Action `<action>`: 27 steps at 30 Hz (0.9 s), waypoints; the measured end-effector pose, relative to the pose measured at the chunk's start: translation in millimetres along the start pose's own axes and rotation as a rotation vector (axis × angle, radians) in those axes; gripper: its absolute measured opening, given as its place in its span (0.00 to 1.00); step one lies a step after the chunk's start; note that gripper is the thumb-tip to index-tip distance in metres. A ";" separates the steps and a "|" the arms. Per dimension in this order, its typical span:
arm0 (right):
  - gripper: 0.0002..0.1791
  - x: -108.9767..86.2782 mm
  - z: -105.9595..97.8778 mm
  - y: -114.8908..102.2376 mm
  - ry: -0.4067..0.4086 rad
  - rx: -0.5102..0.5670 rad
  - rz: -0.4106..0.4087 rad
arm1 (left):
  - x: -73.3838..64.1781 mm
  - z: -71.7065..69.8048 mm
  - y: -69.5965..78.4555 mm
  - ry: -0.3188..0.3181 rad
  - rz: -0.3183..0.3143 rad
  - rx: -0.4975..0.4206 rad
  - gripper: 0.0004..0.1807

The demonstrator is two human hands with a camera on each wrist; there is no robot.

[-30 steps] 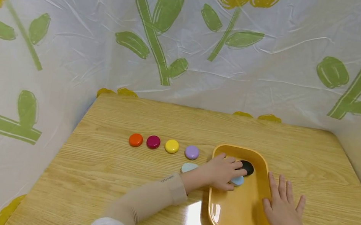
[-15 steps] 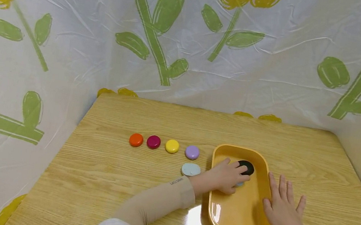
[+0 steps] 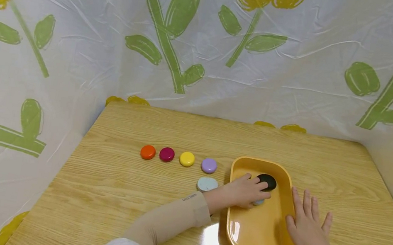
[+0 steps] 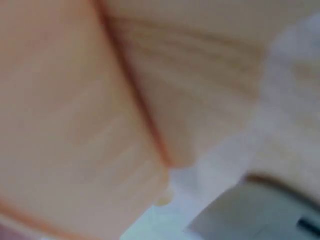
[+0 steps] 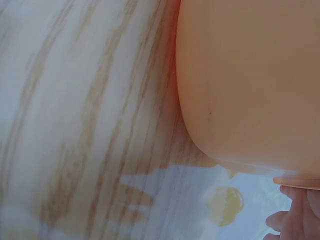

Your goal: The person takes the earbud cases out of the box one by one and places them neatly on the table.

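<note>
In the head view, my left hand [image 3: 245, 191] reaches over the left rim into a yellow-orange tray [image 3: 259, 240]. Its fingers bend over a light blue disc [image 3: 258, 202], mostly hidden beneath them, and pinch it. A larger black oval disc [image 3: 267, 181] lies in the tray's far part, partly behind the fingertips. My right hand [image 3: 307, 228] rests along the tray's right side with fingers straight and spread. The right wrist view shows the tray's outer wall [image 5: 250, 85] close up, with that hand's fingers [image 5: 295, 215] at the lower right corner. The left wrist view is blurred.
Left of the tray, orange [image 3: 148, 152], magenta [image 3: 167, 154], yellow [image 3: 187, 159] and lilac [image 3: 209, 165] discs form a row on the wooden table [image 3: 103, 193]. A pale blue-grey oval piece [image 3: 207, 184] lies near the left forearm. Behind the table hangs a flower-patterned sheet [image 3: 261, 89].
My left hand has shifted slightly right and down into the tray, covering more of the light blue disc. The pale oval piece shows more beside the forearm. My right hand stays in place.
</note>
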State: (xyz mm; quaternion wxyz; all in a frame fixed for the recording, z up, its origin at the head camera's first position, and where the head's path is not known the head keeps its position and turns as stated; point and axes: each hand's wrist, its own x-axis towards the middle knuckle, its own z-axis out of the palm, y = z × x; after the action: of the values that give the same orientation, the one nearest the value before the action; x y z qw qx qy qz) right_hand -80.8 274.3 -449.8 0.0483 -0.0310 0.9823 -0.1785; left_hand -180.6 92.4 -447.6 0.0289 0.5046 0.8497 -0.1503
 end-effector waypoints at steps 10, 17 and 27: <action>0.37 -0.4 1.2 0.3 0.025 0.008 -0.020 | -40.0 -35.8 -28.0 0.127 -0.023 -0.078 0.30; 0.36 -0.6 1.2 0.4 0.025 0.013 -0.020 | -80.1 -37.8 -51.5 0.186 -0.098 -0.146 0.27; 0.36 -1.7 3.8 4.5 0.019 0.009 -0.019 | -118.5 -3.8 -75.5 0.181 -0.227 -0.146 0.25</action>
State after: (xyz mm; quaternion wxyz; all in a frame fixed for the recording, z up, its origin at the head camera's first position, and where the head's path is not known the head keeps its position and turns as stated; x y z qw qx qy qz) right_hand -78.9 277.3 -454.7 0.0376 -0.0385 0.9815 -0.1836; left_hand -187.6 -40.7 -403.1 -0.0285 0.4132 0.9091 -0.0445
